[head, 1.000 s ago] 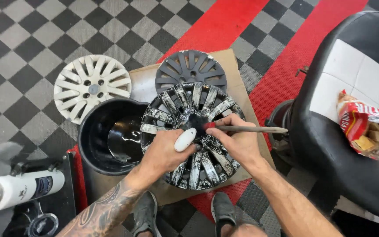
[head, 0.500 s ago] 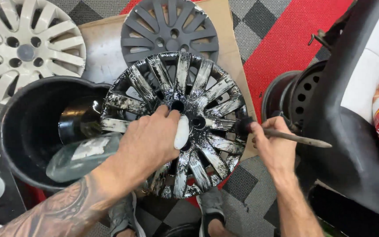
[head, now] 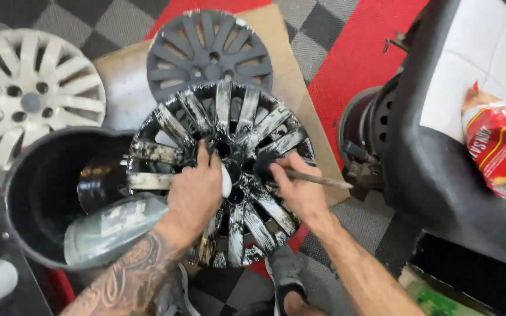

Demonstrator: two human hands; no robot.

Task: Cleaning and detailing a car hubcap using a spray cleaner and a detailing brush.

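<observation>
L hand [head: 197, 190] flat on the hubcap [head: 221, 175], fingers closed round a white bottle tip [head: 226, 180] near the hub; pins cap steady over the bucket [head: 48, 199] rim so drips fall in; R hand [head: 300, 190] clamped on a brush [head: 317, 179], bristles at centre; hands apart; grey cap [head: 209, 52] and white cap [head: 30, 93] parked on cardboard [head: 300, 99] behind.
</observation>
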